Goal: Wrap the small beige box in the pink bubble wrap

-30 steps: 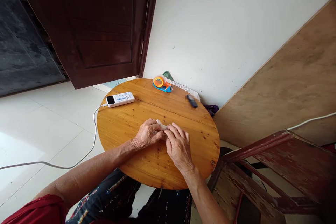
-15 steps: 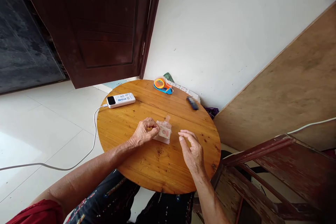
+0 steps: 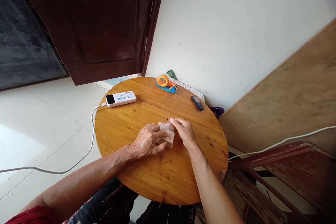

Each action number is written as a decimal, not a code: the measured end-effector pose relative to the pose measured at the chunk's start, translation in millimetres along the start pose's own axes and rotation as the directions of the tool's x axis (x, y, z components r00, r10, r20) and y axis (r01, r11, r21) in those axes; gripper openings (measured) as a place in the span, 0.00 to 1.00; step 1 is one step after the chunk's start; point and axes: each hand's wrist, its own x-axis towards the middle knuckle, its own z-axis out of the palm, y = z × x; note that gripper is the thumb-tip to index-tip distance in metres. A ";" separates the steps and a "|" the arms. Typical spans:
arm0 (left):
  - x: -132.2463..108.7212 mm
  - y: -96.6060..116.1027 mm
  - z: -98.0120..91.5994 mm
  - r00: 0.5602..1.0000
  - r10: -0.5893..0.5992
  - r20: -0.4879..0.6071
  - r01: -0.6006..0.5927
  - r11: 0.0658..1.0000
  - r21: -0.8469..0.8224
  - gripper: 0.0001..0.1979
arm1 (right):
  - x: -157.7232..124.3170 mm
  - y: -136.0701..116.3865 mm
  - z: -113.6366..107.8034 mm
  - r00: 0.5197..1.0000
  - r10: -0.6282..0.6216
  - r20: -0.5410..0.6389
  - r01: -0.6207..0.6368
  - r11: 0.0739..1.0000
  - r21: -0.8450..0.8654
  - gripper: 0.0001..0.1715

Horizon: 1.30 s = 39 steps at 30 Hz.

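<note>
A small pale box point(image 3: 169, 140) with red print lies on the round wooden table point(image 3: 154, 178), partly inside clear bubble wrap point(image 3: 165, 125). My left hand point(image 3: 149, 140) steadies it, with fingers across its top and the thumb along its near side. Just beyond the box, my right hand point(image 3: 185, 132) is closed at the far end of the wrap. Its thumb and forefinger pinch a strip of tape point(image 3: 169, 119) there, mostly hidden by the fingertips.
A white device point(image 3: 123, 98) with a dark screen and a cable point(image 3: 93, 129) sits at the table's left. An orange and blue tape dispenser point(image 3: 166, 83) stands at the far edge, near a blurred dark object point(image 3: 197, 103). The white wall point(image 3: 210, 42) rises behind.
My right hand has moved left and away from me to the tape strip and closed there. My left hand has spread over the box, which now sits slightly further right in view.
</note>
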 end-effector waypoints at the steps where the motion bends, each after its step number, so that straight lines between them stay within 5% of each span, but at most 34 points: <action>1: -0.4 -0.9 2.2 1.000 0.001 -0.008 -0.001 1.000 0.019 0.12 | 0.4 -2.6 1.9 1.000 0.008 0.006 -0.008 0.999 0.031 0.22; 6: 0.7 -3.1 8.8 0.999 -0.025 -0.037 0.026 0.999 0.035 0.09 | -16.5 -24.6 -0.6 0.999 -0.037 0.001 0.037 0.994 0.106 0.16; 11: 5.4 -0.7 6.3 0.996 -0.091 0.011 0.091 0.996 -0.010 0.09 | -45.6 -43.7 -5.8 0.971 -0.233 0.055 0.238 0.965 -0.106 0.11; 19: 4.0 3.1 2.1 0.986 -0.163 -0.031 0.154 0.969 -0.192 0.05 | -76.7 -35.9 -7.0 0.799 -0.579 0.161 0.570 0.646 -0.508 0.13; 26: 5.4 7.4 -5.3 0.967 -0.253 -0.015 0.241 0.937 -0.251 0.09 | -93.1 -42.7 0.4 0.788 -0.569 0.237 0.552 0.480 -0.682 0.17; 35: 5.7 4.0 3.7 0.965 -0.263 0.005 0.261 0.958 -0.122 0.06 | -92.1 -33.0 -11.0 0.798 -0.587 0.135 0.538 0.594 -0.598 0.21; 39: 5.9 5.8 1.8 0.962 -0.271 0.022 0.272 0.959 -0.080 0.07 | -85.9 -34.8 -9.2 0.808 -0.536 0.244 0.554 0.549 -0.626 0.22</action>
